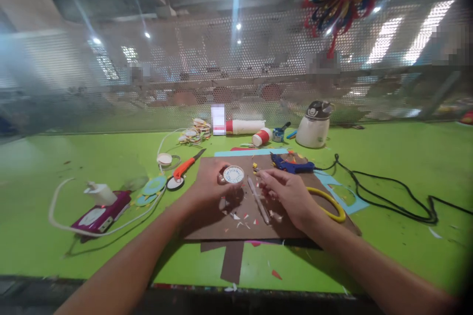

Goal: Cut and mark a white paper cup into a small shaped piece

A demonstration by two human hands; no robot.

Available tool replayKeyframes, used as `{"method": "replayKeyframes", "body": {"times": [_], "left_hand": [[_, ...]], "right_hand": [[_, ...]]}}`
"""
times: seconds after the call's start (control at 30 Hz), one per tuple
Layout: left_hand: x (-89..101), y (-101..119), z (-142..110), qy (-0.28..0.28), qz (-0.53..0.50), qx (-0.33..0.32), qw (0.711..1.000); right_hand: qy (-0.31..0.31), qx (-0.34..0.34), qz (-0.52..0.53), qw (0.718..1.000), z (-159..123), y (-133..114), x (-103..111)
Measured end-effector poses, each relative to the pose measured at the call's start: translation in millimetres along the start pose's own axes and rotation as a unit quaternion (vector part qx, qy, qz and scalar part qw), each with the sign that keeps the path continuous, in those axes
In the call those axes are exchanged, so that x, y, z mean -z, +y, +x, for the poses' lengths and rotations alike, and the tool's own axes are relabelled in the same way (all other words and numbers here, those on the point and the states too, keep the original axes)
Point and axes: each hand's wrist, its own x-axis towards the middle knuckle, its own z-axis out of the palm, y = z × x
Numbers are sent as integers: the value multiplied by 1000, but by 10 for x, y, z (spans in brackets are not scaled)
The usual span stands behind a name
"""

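Observation:
My left hand (214, 186) is closed round a small round white piece (233, 174) with blue-green specks on its face, tilted toward me. Across from it, my right hand (283, 189) has its thumb and fingertips pinched together; a tiny yellow bit (255, 166) shows by the fingertips, and what they hold I cannot make out. Between the hands a pale pen (258, 199) lies on a brown board (210, 221). Small red and white paper scraps (244, 221) are scattered below it. Just beyond my right hand rests a blue glue gun (291, 165).
An orange-handled knife (184, 167) and a purple power bank (101, 214) with a white cable are at left. A yellow ring (338, 211) and black cord (402, 182) lie at right. Paper cups (261, 137), a phone (219, 120) and a white kettle (313, 128) stand behind.

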Motion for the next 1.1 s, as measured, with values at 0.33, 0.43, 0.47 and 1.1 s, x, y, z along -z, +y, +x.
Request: {"method": "replayKeyframes", "body": {"times": [0.33, 0.43, 0.47, 1.1], "left_hand": [[318, -429, 217, -25, 17, 107, 994], [411, -451, 164, -37, 43, 117, 991], [429, -448, 131, -36, 52, 121, 991], [182, -222, -525, -28, 110, 105, 988]], "right_hand": [[-68, 165, -181, 967, -6, 140, -32], [-84, 205, -231, 947, 3, 158, -21], [-89, 215, -248, 941, 2, 164, -19], [-4, 173, -308, 935, 286, 345, 155]]}}
